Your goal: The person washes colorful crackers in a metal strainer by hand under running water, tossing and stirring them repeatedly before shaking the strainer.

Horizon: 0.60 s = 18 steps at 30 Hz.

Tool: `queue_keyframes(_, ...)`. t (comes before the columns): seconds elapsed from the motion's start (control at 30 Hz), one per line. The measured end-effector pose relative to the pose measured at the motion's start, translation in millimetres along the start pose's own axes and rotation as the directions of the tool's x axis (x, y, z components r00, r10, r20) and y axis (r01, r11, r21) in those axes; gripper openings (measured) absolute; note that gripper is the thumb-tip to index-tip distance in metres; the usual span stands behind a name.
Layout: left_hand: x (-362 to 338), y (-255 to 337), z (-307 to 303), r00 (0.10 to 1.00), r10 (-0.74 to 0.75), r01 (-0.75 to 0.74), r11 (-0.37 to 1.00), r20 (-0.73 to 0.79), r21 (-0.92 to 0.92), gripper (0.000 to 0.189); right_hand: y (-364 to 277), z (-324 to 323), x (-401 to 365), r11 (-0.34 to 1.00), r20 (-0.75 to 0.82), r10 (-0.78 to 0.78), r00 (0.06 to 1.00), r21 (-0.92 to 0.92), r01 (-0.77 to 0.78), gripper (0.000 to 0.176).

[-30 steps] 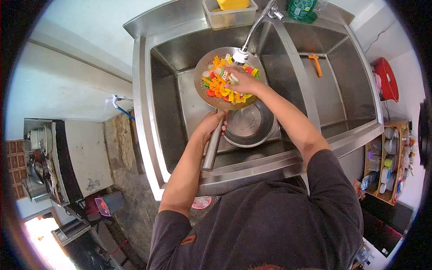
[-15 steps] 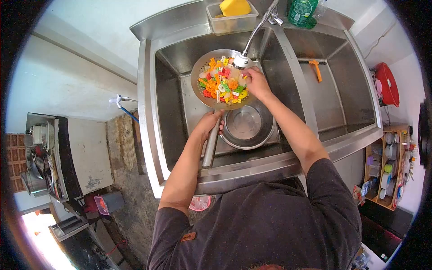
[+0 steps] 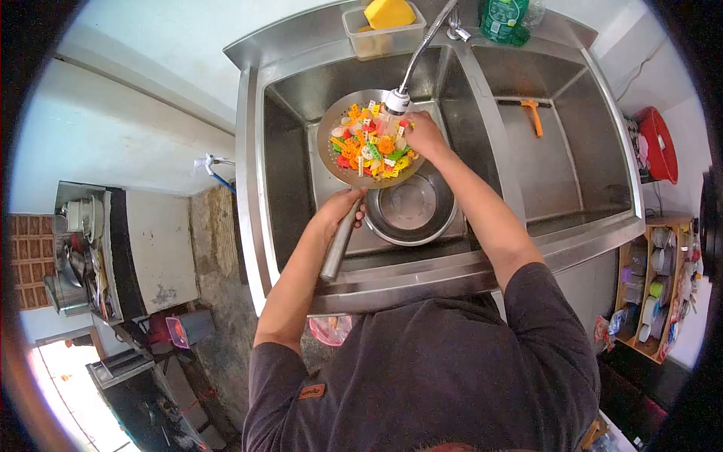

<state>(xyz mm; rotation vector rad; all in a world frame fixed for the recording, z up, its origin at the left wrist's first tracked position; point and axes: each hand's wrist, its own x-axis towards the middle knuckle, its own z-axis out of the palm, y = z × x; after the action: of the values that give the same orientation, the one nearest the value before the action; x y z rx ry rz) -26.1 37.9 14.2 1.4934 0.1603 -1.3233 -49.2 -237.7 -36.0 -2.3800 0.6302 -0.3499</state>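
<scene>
My left hand (image 3: 343,209) is closed around the thick metal handle (image 3: 337,248) of a round perforated strainer (image 3: 330,160). In the strainer lies a heap of colourful snack-like pieces (image 3: 373,147), orange, red, green, yellow and white, some wheel- or ladder-shaped. My right hand (image 3: 426,135) is at the strainer's right side with fingers curled by the pieces; what they hold, if anything, is hidden. A flexible tap's white head (image 3: 397,102) hangs over the heap, with water apparently running from it. Below the strainer, partly covered by it, a round metal bowl (image 3: 444,221) stands in the sink.
The left sink basin (image 3: 286,233) surrounds the strainer and bowl. An orange-handled squeegee (image 3: 533,119) lies in the right basin. Behind stand a plastic tub (image 3: 369,47) with a yellow sponge (image 3: 389,13) and a green bottle (image 3: 503,19). A red basin (image 3: 657,143) is at right.
My right hand has shifted slightly, its fingers now curled more over the pieces. The strainer handle's end has swung a little left. My view has moved slightly too.
</scene>
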Motion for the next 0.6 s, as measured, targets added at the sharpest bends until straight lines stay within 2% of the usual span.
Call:
queue_keyframes(0.1, -1.7, 1.3, -8.2, 0.997, -0.055, 0.054, 0.998, 0.045, 0.016, 0.025, 15.3, -13.8, 3.0, 0.994, -0.010, 0.015, 1.000, 0.108, -0.013, 0.033)
queue_keyframes(0.17, 0.5, 0.7, -10.8, 0.999, -0.026, 0.023, 0.992, 0.022, 0.124, 0.025, 21.3, -19.6, 3.4, 0.992, -0.054, 0.022, 0.998, 0.129, -0.015, 0.030)
queue_keyframes(0.23, 2.2, -0.7, -12.5, 0.999, -0.040, 0.039, 0.993, 0.006, 0.113, 0.027, 37.5, -17.6, 2.9, 0.989, -0.297, 0.135, 0.945, 0.092, -0.113, 0.026)
queue_keyframes(0.3, 1.6, 4.0, -12.2, 0.999, -0.041, 0.041, 0.990, -0.005, 0.133, 0.027, 52.9, -15.9, -5.2, 0.984, -0.305, 0.172, 0.937, 0.013, -0.177, 0.028)
queue_keyframes(0.33, -3.8, 7.1, -9.3, 0.999, -0.043, 0.044, 0.991, -0.011, 0.127, 0.027, 56.4, -17.2, -13.5, 0.937, -0.066, 0.310, 0.949, -0.148, -0.316, 0.031)
queue_keyframes(0.37, -3.0, 8.3, -7.8, 0.999, -0.046, 0.047, 0.991, -0.007, 0.122, 0.027, 60.8, -19.1, -17.6, 0.855, 0.151, 0.463, 0.873, -0.336, -0.395, 0.035)
queue_keyframes(0.4, -3.3, 8.2, -8.5, 0.999, -0.047, 0.049, 0.991, -0.017, 0.126, 0.027, 69.9, -17.7, -18.3, 0.854, 0.155, 0.463, 0.873, -0.342, -0.392, 0.035)
queue_keyframes(0.43, -3.0, 7.0, -9.9, 0.998, -0.049, 0.052, 0.990, -0.030, 0.131, 0.027, 81.0, -13.9, -20.1, 0.842, 0.368, 0.495, 0.787, -0.425, -0.331, 0.038)
queue_keyframes(0.47, -1.0, 4.4, -11.5, 0.998, -0.050, 0.053, 0.991, -0.030, 0.126, 0.027, 90.6, -9.9, -19.1, 0.835, 0.552, 0.521, 0.651, -0.490, -0.252, 0.041)
queue_keyframes(0.6, 1.9, 2.1, -16.6, 0.999, -0.044, 0.045, 0.992, -0.012, 0.119, 0.028, 86.3, -9.3, -17.9, 0.830, 0.468, 0.521, 0.714, -0.474, -0.295, 0.039)
